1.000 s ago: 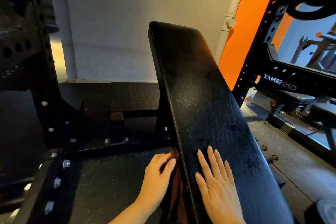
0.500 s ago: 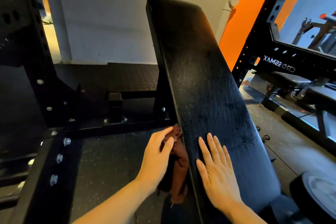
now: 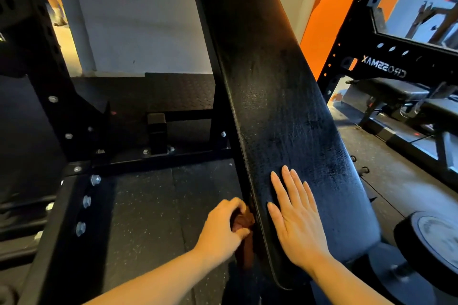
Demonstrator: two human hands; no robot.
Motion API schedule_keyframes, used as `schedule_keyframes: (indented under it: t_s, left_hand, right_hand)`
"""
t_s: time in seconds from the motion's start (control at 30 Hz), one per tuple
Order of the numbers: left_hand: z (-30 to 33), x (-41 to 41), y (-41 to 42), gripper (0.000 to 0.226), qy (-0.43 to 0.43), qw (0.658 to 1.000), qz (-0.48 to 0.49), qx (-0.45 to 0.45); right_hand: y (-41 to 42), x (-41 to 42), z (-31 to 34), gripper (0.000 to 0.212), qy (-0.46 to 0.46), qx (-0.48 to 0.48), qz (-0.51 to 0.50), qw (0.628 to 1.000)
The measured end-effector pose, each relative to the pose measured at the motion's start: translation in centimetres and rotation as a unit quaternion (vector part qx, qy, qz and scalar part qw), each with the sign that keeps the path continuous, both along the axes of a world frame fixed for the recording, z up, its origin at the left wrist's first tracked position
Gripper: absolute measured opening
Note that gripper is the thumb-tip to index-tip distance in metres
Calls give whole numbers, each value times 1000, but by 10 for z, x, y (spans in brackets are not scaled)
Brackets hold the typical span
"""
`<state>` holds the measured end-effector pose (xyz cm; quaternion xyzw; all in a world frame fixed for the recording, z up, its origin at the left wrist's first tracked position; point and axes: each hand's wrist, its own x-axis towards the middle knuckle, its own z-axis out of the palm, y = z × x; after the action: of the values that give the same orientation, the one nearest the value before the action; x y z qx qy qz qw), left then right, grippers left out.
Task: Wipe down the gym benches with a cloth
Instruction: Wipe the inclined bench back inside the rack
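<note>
1. Your left hand (image 3: 223, 228) is curled around the brown cloth (image 3: 244, 224), pressing it against the left side edge of the bench pad (image 3: 277, 96). The rest of the cloth hangs down below your grip, beside the pad.
2. Your right hand (image 3: 295, 220) lies flat on the pad's top face, fingers straight and together, holding nothing.
3. The two hands are apart, with the pad's left edge between them.
4. The cloth is bunched small in your fist, so it may cover only a narrow strip of the side edge and skip patches.
5. The pad is inclined and narrow. If you lean hard on your flat right hand, it could slide on the slick vinyl.
6. The hanging tail of cloth sits close to the frame under the pad. It could snag there as you sweep along the edge.
7. The top face shows streaky marks, so judging by these it likely needs a pass too.
</note>
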<state>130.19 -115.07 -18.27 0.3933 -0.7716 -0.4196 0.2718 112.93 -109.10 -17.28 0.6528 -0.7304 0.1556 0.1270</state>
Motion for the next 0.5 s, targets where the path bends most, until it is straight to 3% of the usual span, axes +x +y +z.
schedule_keyframes:
  t_s: [0.07, 0.13, 0.2, 0.33, 0.4, 0.5]
  left_hand:
    - [0, -3, -2, 27, 11, 998, 62, -13]
    - [15, -9, -9, 23, 105, 983, 139, -54]
    - [25, -12, -11, 21, 163, 973, 144, -76]
    - [13, -8, -6, 15, 91, 991, 81, -56]
    - [14, -7, -11, 14, 66, 991, 99, -55]
    - [26, -13, -12, 13, 137, 974, 162, -83]
  right_hand:
    - [1, -1, 0, 57, -2, -1, 1, 1000]
    - [0, -1, 0, 57, 0, -2, -2, 1000]
    - [0, 0, -1, 57, 1, -1, -5, 1000]
    - [1, 2, -1, 57, -7, -5, -11, 1000]
    - [2, 3, -1, 56, -8, -5, -12, 1000]
    - [2, 3, -1, 56, -10, -6, -15, 1000]
